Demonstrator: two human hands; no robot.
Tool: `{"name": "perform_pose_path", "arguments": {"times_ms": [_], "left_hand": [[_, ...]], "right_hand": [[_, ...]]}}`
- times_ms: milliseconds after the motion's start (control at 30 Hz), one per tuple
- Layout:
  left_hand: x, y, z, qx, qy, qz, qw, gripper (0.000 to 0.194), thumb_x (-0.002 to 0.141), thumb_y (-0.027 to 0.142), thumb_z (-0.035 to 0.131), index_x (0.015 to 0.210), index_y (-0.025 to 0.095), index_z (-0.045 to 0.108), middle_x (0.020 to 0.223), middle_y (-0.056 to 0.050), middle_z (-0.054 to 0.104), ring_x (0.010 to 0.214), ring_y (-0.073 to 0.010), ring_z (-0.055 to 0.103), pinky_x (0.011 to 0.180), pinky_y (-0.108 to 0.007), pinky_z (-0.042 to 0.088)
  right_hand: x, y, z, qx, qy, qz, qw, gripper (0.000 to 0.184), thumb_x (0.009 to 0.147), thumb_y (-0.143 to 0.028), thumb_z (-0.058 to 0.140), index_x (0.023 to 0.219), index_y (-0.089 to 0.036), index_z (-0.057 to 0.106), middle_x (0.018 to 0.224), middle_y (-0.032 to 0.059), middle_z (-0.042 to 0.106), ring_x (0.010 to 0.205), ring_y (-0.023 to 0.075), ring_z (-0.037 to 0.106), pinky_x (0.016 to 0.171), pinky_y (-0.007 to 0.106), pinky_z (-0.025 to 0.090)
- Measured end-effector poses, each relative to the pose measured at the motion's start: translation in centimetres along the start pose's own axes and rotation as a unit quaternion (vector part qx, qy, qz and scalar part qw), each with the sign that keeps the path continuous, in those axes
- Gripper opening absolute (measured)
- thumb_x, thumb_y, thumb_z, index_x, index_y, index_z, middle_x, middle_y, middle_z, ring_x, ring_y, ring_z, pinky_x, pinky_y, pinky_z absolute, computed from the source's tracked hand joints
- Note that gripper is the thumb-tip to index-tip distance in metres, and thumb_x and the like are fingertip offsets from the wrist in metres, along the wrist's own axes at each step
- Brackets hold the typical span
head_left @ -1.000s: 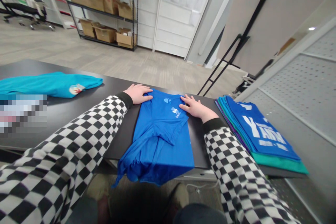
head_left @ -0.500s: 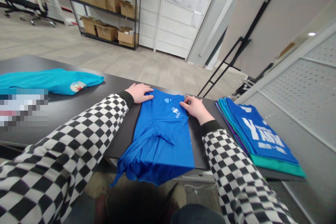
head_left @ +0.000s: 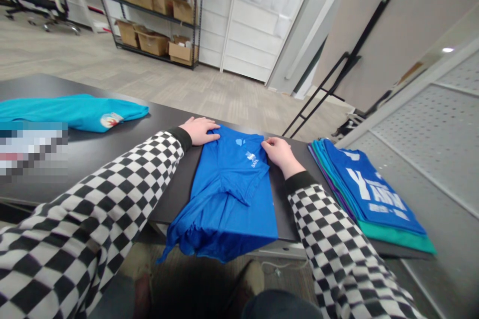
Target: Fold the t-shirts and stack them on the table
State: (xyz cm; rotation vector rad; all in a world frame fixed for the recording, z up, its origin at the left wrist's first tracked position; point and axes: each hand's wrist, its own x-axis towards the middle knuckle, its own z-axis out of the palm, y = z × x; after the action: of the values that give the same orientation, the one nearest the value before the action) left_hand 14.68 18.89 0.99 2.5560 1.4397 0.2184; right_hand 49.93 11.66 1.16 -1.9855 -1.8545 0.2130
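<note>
A bright blue T-shirt [head_left: 228, 194] lies folded on the black table, and its lower part hangs over the near edge in loose folds. White print marks its upper part. My left hand [head_left: 200, 130] is on the shirt's far left corner, fingers over the fabric. My right hand [head_left: 280, 153] holds the far right edge, fingers drawn together. Black-cuffed checkered sleeves cover both arms. A stack of folded blue and teal shirts [head_left: 368, 194] is to the right of my right hand. A folded teal shirt [head_left: 71, 112] lies farther left.
The black table [head_left: 164, 117] ends just past the shirt, above a carpeted floor [head_left: 149, 84]. A pixelated patch [head_left: 33, 149] hides something at the left. A perforated grey panel [head_left: 422, 134] stands at the right. Metal shelves with cardboard boxes [head_left: 149, 20] stand far back.
My right hand's fingers have drawn together at the shirt's edge. The view has tilted slightly. The shirt and my left hand have barely moved.
</note>
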Motion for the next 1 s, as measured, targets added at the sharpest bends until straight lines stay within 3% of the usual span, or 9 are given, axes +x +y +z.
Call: {"name": "perform_pose_path", "arguments": {"times_ms": [133, 267, 700, 767, 867, 1000], "left_hand": [[0.1, -0.1, 0.0, -0.001, -0.001, 0.001, 1.000, 0.075, 0.108, 0.074, 0.048, 0.172, 0.036, 0.056, 0.184, -0.009, 0.045, 0.172, -0.0399, 0.035, 0.137, -0.075, 0.018], [0.1, -0.3, 0.1, 0.000, 0.000, 0.004, 1.000, 0.076, 0.108, 0.075, 0.049, 0.172, 0.035, 0.056, 0.184, -0.009, 0.045, 0.171, -0.0417, 0.035, 0.137, -0.076, 0.019], [-0.2, 0.2, -0.3, 0.001, -0.001, 0.002, 1.000, 0.074, 0.109, 0.072, 0.048, 0.172, 0.034, 0.056, 0.183, -0.010, 0.046, 0.171, -0.0396, 0.036, 0.137, -0.076, 0.019], [-0.2, 0.2, -0.3, 0.004, -0.002, 0.000, 1.000, 0.074, 0.109, 0.072, 0.048, 0.172, 0.035, 0.056, 0.184, -0.009, 0.045, 0.172, -0.0391, 0.036, 0.137, -0.075, 0.019], [-0.1, 0.2, -0.2, 0.011, -0.003, 0.000, 1.000, 0.074, 0.109, 0.073, 0.047, 0.173, 0.036, 0.055, 0.184, -0.008, 0.045, 0.172, -0.0387, 0.035, 0.138, -0.074, 0.020], [-0.1, 0.2, -0.1, 0.014, -0.004, -0.001, 1.000, 0.074, 0.109, 0.074, 0.047, 0.173, 0.037, 0.055, 0.184, -0.007, 0.044, 0.172, -0.0383, 0.036, 0.138, -0.072, 0.021]], "right_hand": [[0.1, -0.2, 0.2, 0.006, 0.011, 0.038, 0.999, 0.024, 0.100, -0.036, 0.064, 0.082, -0.025, 0.076, 0.104, 0.0076, 0.085, 0.131, 0.0372, 0.072, 0.134, 0.084, 0.009], [0.0, 0.2, 0.0, -0.011, 0.025, 0.069, 0.997, 0.021, 0.096, -0.031, 0.063, 0.082, -0.024, 0.077, 0.097, 0.0088, 0.083, 0.132, 0.0384, 0.071, 0.134, 0.084, 0.008], [-0.1, 1.0, -0.5, -0.041, 0.024, 0.100, 0.994, 0.015, 0.095, -0.034, 0.068, 0.086, -0.024, 0.074, 0.108, 0.0128, 0.084, 0.145, 0.0454, 0.064, 0.134, 0.087, 0.008], [-0.2, 0.9, -0.4, -0.038, 0.039, 0.090, 0.995, 0.017, 0.099, -0.036, 0.065, 0.095, -0.024, 0.076, 0.117, 0.0144, 0.084, 0.146, 0.0443, 0.063, 0.134, 0.086, 0.011], [-0.3, 0.5, -0.2, -0.022, 0.061, 0.019, 0.998, 0.030, 0.107, -0.041, 0.059, 0.123, -0.023, 0.076, 0.144, 0.0161, 0.078, 0.158, 0.0432, 0.054, 0.134, 0.084, 0.017], [-0.3, 0.0, 0.3, -0.042, 0.013, -0.042, 0.998, 0.042, 0.112, -0.041, 0.056, 0.148, -0.027, 0.072, 0.174, 0.0102, 0.058, 0.173, 0.0455, 0.033, 0.135, 0.086, 0.008]]}}
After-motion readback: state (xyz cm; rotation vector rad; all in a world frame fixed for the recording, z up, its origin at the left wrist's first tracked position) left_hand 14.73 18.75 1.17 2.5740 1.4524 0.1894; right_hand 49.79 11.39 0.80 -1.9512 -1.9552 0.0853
